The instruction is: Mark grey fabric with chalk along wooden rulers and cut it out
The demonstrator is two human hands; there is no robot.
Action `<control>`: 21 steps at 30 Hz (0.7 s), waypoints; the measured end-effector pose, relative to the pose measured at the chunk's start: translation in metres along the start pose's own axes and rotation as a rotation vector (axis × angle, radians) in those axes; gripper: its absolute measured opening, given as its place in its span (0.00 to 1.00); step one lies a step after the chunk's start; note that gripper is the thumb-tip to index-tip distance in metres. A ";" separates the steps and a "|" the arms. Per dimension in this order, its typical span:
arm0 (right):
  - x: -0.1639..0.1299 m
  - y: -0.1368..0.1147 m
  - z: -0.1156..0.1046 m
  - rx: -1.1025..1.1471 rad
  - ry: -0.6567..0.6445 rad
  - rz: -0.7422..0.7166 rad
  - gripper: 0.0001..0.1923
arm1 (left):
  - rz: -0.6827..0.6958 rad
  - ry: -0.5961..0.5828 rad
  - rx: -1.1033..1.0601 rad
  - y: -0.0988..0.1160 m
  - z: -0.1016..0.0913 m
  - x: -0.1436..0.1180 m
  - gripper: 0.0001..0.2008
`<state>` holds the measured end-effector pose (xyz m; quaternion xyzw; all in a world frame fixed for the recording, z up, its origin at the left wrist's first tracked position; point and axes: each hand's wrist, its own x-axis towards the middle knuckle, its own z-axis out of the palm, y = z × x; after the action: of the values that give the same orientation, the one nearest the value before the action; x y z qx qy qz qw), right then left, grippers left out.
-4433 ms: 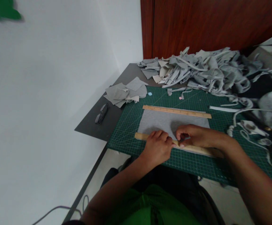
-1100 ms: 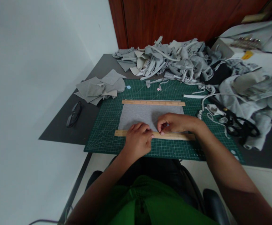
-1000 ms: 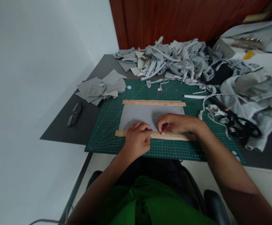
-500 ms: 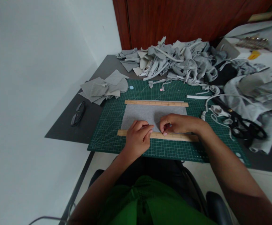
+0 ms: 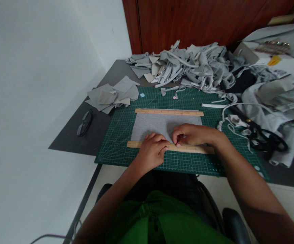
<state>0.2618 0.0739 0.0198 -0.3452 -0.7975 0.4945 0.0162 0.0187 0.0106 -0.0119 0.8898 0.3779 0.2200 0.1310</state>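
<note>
Near ruler [image 5: 192,148] under both hands' fingers [image 5: 162,146].

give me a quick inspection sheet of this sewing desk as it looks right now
surface: dark table with a green cutting mat on it.
job's things: grey fabric piece flat on the mat, far ruler along its far edge, near ruler along its near edge.
clutter: scrap heap, cut grey pieces, black scissors, glasses.
grippers: left hand and right hand both rest on the near ruler, fingers curled; whether they grip it is unclear.
cables: one cable on the floor.
surroundings: white wall, brown wooden door.
</note>
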 end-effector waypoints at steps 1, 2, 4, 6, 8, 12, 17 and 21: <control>0.000 0.000 0.000 -0.001 0.003 0.001 0.05 | 0.000 -0.002 0.008 0.000 0.000 0.000 0.08; 0.000 -0.001 0.000 -0.004 0.005 0.001 0.05 | 0.001 -0.007 0.019 0.001 0.000 0.000 0.08; 0.000 -0.001 0.000 -0.012 0.009 -0.001 0.05 | 0.006 -0.024 0.042 0.002 -0.001 0.001 0.08; 0.000 -0.001 0.000 -0.019 0.010 -0.003 0.06 | 0.011 -0.038 0.053 0.003 -0.002 0.001 0.09; 0.001 -0.001 0.000 -0.025 0.009 0.000 0.06 | 0.015 -0.042 0.050 0.004 -0.003 0.002 0.09; 0.001 -0.002 0.001 -0.044 0.009 0.000 0.06 | 0.017 -0.040 0.047 0.004 -0.004 0.001 0.09; -0.001 -0.005 0.002 -0.123 0.021 0.017 0.09 | 0.008 -0.051 0.047 0.005 -0.004 0.001 0.09; -0.003 -0.007 0.002 -0.165 0.046 -0.002 0.11 | 0.000 -0.072 0.047 0.007 -0.006 0.001 0.08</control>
<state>0.2594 0.0684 0.0255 -0.3558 -0.8352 0.4193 0.0063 0.0209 0.0072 -0.0037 0.9000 0.3778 0.1789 0.1235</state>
